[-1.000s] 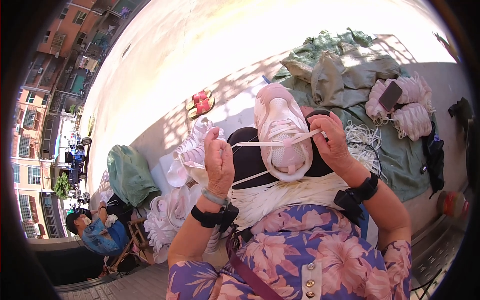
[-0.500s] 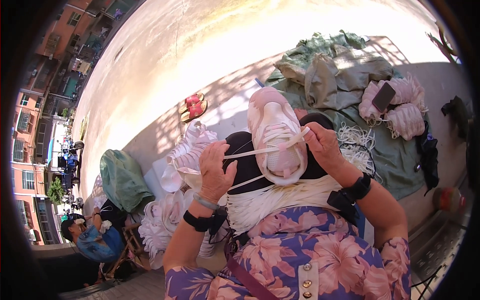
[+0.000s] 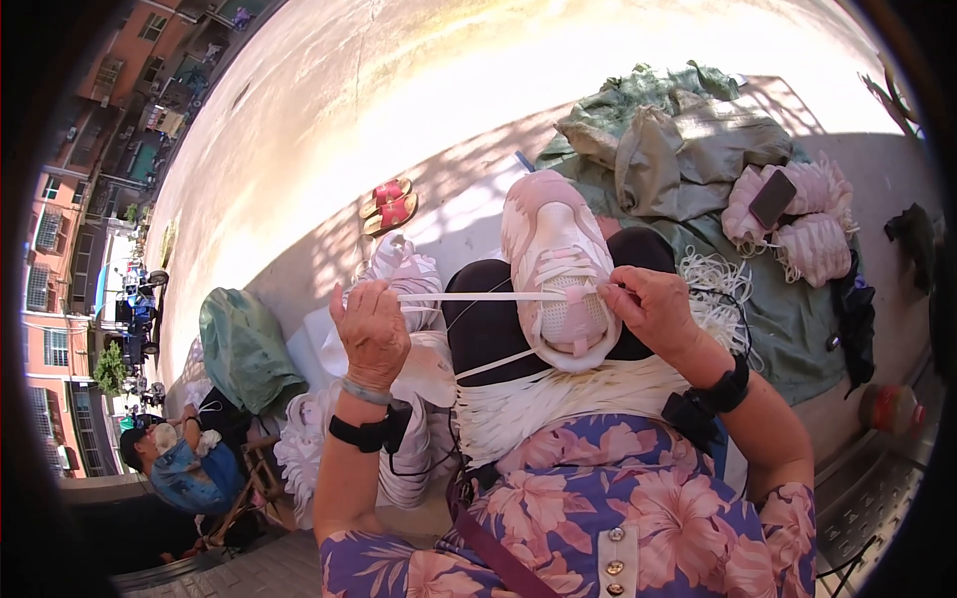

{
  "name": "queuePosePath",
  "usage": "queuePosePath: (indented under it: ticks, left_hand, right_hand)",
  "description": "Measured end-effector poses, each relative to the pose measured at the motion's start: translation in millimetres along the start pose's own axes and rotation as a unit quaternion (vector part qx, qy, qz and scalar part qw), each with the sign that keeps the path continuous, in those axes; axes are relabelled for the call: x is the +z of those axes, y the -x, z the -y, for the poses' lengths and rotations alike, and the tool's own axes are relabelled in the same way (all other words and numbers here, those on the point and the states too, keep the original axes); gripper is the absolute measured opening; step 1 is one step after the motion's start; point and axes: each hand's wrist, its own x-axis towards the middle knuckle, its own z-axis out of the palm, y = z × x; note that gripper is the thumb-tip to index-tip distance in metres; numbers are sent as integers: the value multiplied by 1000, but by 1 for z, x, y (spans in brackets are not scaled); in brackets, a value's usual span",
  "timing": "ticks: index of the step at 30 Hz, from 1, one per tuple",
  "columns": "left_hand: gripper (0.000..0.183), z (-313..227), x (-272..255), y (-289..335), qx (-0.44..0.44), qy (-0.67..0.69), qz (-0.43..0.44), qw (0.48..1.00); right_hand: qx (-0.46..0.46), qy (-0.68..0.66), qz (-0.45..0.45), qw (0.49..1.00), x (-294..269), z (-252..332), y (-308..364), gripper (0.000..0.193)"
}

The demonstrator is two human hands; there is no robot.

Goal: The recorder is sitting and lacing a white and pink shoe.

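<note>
A pink-and-white sneaker (image 3: 546, 214) rests on my lap, its toe pointing away and its opening toward me. White lacing crosses its front. My left hand (image 3: 373, 334) is closed on a flat white shoelace (image 3: 469, 296), which stretches taut and level from the shoe to my fist. At the shoe's right edge, my right hand (image 3: 650, 307) pinches the lace near the top eyelets; its fingertips partly hide the spot. Another length of lace slants from the shoe's left side toward my lap. A thick bundle of white laces (image 3: 528, 399) lies across my lap below the shoe.
Left of my knees are stacked pale shoe uppers (image 3: 404, 269) and a green sack (image 3: 244, 349). Red sandals (image 3: 389, 206) lie ahead. A green tarp (image 3: 788, 329) on the right bears loose laces, pink-white bundles (image 3: 812, 244) and a phone (image 3: 772, 199). Another person (image 3: 194, 468) sits far left.
My left hand has moved left and slightly down, drawing the lace out longer and straighter. My right hand has shifted a little lower, close against the shoe.
</note>
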Motion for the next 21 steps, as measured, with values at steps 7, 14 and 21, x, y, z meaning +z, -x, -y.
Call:
queuePosePath:
  ticks: [7, 14, 21]
  left_hand:
    - [8, 20, 9, 49, -23, -39, 55, 997]
    - [2, -4, 20, 58, -29, 34, 117, 992]
    - [1, 8, 17, 59, -35, 14, 84, 996]
  right_hand:
    - [-164, 98, -29, 981, -4, -10, 3, 14]
    - [-192, 153, -39, 969, -23, -14, -2, 14]
    - [-138, 55, 44, 988, -15, -8, 14, 23]
